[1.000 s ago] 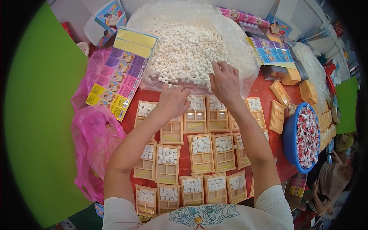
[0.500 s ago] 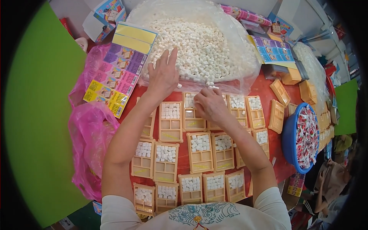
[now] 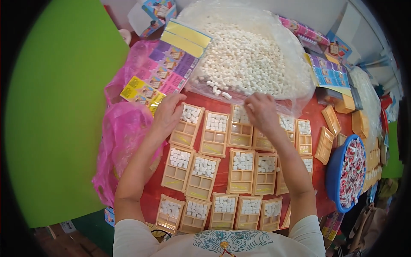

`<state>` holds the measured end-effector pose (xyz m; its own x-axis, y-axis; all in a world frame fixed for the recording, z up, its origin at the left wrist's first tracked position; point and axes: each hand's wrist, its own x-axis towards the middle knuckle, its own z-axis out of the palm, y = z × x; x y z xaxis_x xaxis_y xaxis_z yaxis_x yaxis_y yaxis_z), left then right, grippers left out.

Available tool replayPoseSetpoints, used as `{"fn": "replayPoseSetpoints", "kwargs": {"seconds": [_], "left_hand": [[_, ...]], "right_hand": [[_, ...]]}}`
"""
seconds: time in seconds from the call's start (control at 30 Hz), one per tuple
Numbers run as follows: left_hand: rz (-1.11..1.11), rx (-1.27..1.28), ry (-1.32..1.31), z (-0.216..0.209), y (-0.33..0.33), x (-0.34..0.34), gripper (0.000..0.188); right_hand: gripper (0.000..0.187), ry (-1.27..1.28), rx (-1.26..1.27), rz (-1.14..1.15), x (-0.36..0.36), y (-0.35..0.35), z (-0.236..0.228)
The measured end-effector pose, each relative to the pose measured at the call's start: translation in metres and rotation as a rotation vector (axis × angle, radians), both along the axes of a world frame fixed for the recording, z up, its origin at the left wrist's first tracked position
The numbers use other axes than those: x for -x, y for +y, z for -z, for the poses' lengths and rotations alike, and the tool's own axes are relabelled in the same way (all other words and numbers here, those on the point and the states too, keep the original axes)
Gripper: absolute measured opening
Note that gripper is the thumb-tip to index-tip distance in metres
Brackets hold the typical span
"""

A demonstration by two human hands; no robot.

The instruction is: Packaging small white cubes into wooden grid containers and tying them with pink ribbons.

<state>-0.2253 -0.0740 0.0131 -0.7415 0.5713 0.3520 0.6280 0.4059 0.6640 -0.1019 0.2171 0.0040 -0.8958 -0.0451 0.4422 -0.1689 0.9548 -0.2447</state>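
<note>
Progress appears well advanced; the pale-orange rectangular plastic trays [image 3: 219,136] stand in three rows on the red tabletop [image 3: 222,173]; where visible, their large upper compartments contain small white cubes [image 3: 216,121]; the smaller lower compartments show none, some bearing yellow slivers; trays beneath the right forearm are partly hidden, their fill unconfirmed. A large heap of cubes remains in the clear plastic bag [image 3: 295,64] behind the rows. The left hand [image 3: 168,115] is at the back-left tray, fingers bent; the right hand [image 3: 261,110] is over the back row, fingers curled; whether either grips a cube cannot be told.
</note>
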Motion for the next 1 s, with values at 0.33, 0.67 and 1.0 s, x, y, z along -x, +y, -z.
{"fn": "replayPoseSetpoints", "kwargs": {"seconds": [0.33, 0.67, 1.0], "left_hand": [[0.016, 0.378, 0.423, 0.022, -0.023, -0.034, 0.029], [-0.046, 0.344, 0.276, 0.032, -0.016, -0.018, 0.028], [-0.045, 0.304, 0.33, 0.034, -0.015, -0.011, 0.016]], "right_hand": [[0.035, 0.156, -0.209, 0.137, 0.029, -0.045, -0.002], [0.018, 0.01, -0.126, -0.255, 0.05, -0.112, 0.02], [0.027, 0.293, -0.06, 0.177, 0.073, -0.063, -0.012]]}}
